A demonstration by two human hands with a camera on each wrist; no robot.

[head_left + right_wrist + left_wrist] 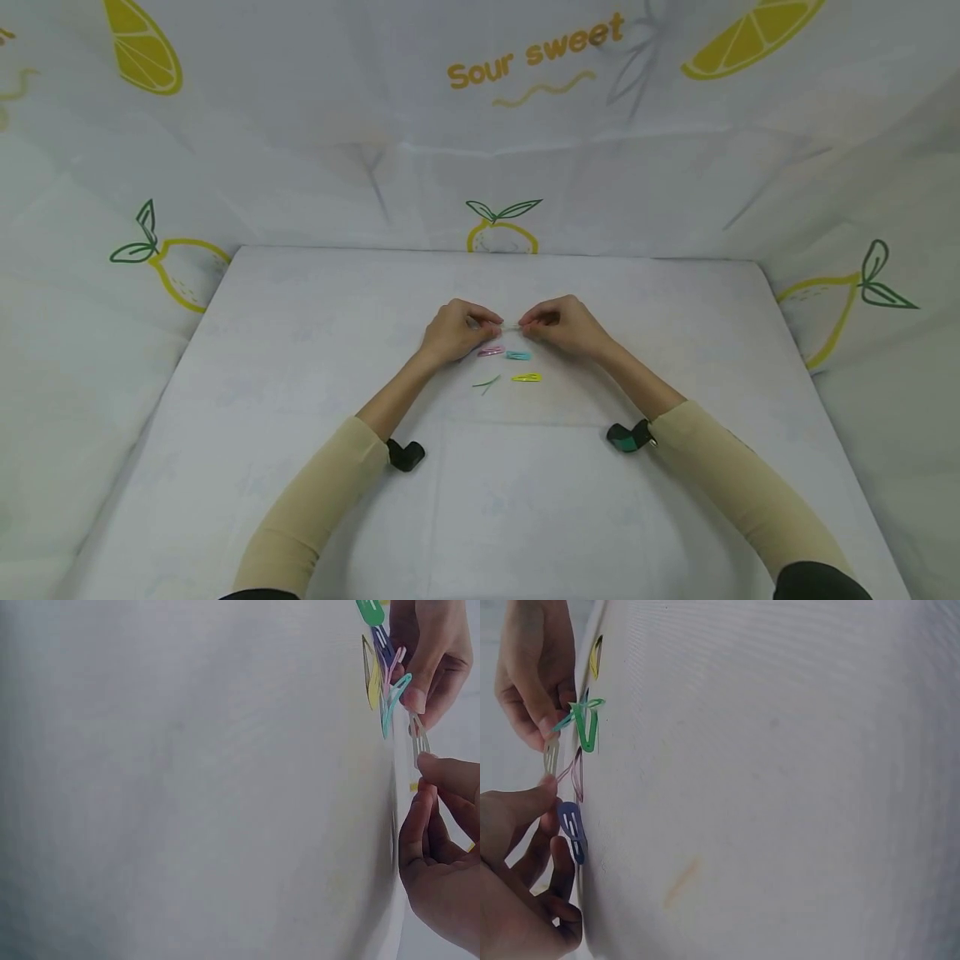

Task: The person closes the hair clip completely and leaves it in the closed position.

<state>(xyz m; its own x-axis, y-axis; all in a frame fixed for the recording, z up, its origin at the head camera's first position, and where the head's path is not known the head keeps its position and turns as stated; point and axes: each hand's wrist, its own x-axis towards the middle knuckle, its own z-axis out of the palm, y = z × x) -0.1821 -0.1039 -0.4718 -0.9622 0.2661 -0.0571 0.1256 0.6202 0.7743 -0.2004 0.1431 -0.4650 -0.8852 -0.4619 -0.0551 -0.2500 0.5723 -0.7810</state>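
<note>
My left hand (pixel 459 329) and right hand (pixel 566 327) each pinch one end of a whitish snap hair clip (pixel 551 756) between thumb and fingertips. In the right wrist view the same clip spans the short gap between the hands. Below it lie a pink hair clip (pixel 491 351) and a light blue hair clip (pixel 518 355). Nearer to me are a yellow hair clip (pixel 527 377) and a green hair clip (pixel 487 383) that looks spread apart. Beside my left fingers is a purple hair clip (pixel 571 825), mostly hidden by that hand in the head view.
A white cloth covers the table (pixel 525 500). Behind and at the sides hangs a white sheet (pixel 300 167) printed with lemons and lettering. Small black devices (pixel 406 455) sit at both wrists, close above the table.
</note>
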